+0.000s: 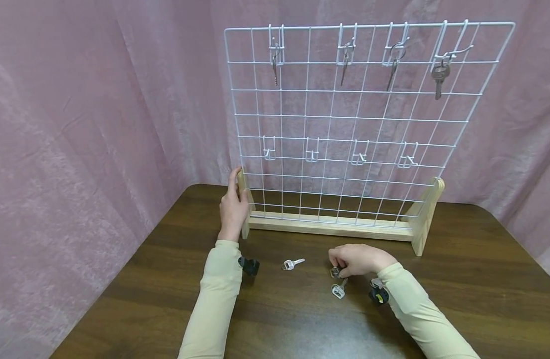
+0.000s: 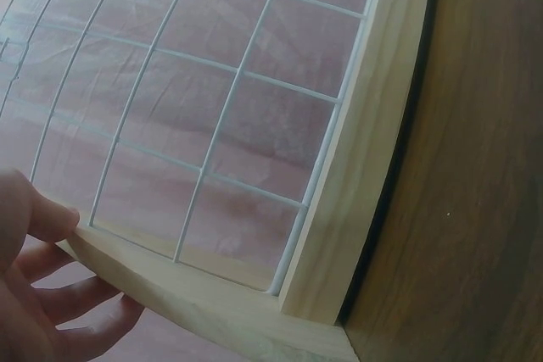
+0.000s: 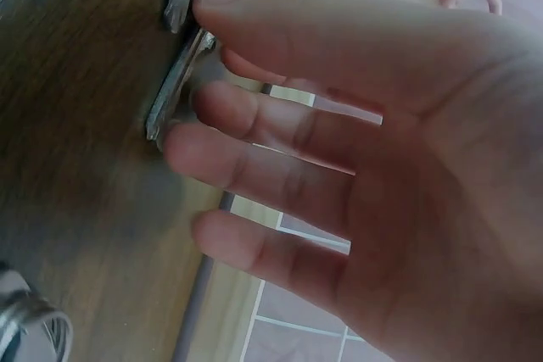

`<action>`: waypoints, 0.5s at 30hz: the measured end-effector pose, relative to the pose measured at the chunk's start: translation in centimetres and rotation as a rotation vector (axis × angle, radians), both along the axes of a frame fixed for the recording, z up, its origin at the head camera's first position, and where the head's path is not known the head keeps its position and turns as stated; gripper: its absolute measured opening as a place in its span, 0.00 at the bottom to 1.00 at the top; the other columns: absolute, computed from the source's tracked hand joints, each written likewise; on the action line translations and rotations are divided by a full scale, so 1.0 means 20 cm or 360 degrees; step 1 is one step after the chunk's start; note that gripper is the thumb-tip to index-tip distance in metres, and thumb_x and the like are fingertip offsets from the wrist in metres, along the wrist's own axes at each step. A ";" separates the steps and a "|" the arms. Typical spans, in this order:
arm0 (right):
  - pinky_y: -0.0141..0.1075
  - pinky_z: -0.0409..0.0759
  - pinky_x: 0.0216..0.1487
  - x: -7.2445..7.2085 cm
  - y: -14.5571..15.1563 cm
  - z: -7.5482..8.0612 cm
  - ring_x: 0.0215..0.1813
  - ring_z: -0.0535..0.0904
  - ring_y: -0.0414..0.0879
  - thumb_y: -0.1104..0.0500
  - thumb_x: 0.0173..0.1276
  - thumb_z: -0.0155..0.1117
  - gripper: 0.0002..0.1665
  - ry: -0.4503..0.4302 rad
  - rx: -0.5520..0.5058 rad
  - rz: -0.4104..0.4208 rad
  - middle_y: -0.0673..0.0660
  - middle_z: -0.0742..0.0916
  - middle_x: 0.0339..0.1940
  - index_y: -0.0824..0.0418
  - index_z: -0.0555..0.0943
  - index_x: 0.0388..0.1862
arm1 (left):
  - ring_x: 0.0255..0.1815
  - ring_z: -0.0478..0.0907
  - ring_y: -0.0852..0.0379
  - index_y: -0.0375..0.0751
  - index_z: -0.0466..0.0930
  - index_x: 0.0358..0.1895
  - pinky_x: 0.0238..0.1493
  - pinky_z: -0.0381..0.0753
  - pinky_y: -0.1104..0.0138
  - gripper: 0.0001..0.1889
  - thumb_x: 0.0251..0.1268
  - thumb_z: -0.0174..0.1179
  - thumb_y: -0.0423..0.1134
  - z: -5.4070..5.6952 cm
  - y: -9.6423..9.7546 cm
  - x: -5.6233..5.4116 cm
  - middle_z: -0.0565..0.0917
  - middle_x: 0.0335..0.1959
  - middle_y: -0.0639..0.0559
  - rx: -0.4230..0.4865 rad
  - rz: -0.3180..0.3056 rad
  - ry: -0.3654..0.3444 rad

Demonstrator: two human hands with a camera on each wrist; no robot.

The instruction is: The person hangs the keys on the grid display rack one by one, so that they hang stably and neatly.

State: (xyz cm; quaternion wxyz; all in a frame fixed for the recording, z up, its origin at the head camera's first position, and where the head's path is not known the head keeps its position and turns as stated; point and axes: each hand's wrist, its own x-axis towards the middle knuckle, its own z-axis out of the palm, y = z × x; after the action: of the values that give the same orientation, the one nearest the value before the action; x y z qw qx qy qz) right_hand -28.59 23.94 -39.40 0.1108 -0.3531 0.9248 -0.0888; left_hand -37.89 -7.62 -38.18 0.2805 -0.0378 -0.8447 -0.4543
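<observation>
My left hand [image 1: 232, 212] grips the left wooden side piece [image 2: 170, 294] of a stand, thumb on one face and fingers on the other. The stand holds up a white wire grid [image 1: 331, 117]. Low over the table, my right hand [image 1: 362, 259] pinches a key [image 3: 174, 86] with thumb and index finger; its ring end [image 1: 335, 272] shows beside the fingers. Just in front lies another key [image 1: 339, 290], its shaft close to my thumb. A further key [image 1: 291, 264] lies to the left, between my hands.
Keys hang on the upper hooks, among them one at the right [image 1: 441, 72]. Lower hooks [image 1: 312, 155] hold nothing. A metal ring [image 3: 47, 328] lies near the right wrist. Pink curtain [image 1: 100, 124] stands behind the brown table [image 1: 167, 279].
</observation>
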 end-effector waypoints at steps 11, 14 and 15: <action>0.27 0.65 0.27 0.01 0.00 0.01 0.26 0.66 0.33 0.64 0.54 0.71 0.15 -0.0009 -0.0003 0.0003 0.45 0.75 0.24 0.53 0.72 0.30 | 0.38 0.85 0.38 0.71 0.53 0.73 0.35 0.83 0.49 0.34 0.72 0.51 0.34 0.00 0.00 -0.01 0.81 0.58 0.37 0.0014 -0.0015 -0.0025; 0.27 0.65 0.28 0.01 -0.02 0.01 0.27 0.66 0.33 0.65 0.50 0.72 0.17 -0.0025 -0.0026 0.0026 0.46 0.74 0.25 0.54 0.72 0.31 | 0.37 0.85 0.39 0.71 0.53 0.72 0.34 0.82 0.49 0.33 0.72 0.51 0.34 0.00 0.00 0.00 0.81 0.56 0.38 0.0007 -0.0008 -0.0022; 0.27 0.65 0.28 0.01 -0.02 0.01 0.27 0.66 0.33 0.66 0.50 0.72 0.18 -0.0031 -0.0030 0.0034 0.46 0.74 0.25 0.55 0.71 0.31 | 0.36 0.85 0.39 0.71 0.53 0.72 0.34 0.82 0.49 0.34 0.72 0.51 0.34 0.00 0.00 0.00 0.82 0.56 0.38 0.0006 -0.0006 -0.0020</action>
State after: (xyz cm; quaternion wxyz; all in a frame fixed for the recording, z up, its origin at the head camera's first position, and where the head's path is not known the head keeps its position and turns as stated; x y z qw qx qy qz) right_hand -28.33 23.49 -39.23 0.1175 -0.3631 0.9189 -0.1000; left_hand -37.96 -7.58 -38.17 0.2744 -0.0361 -0.8456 -0.4565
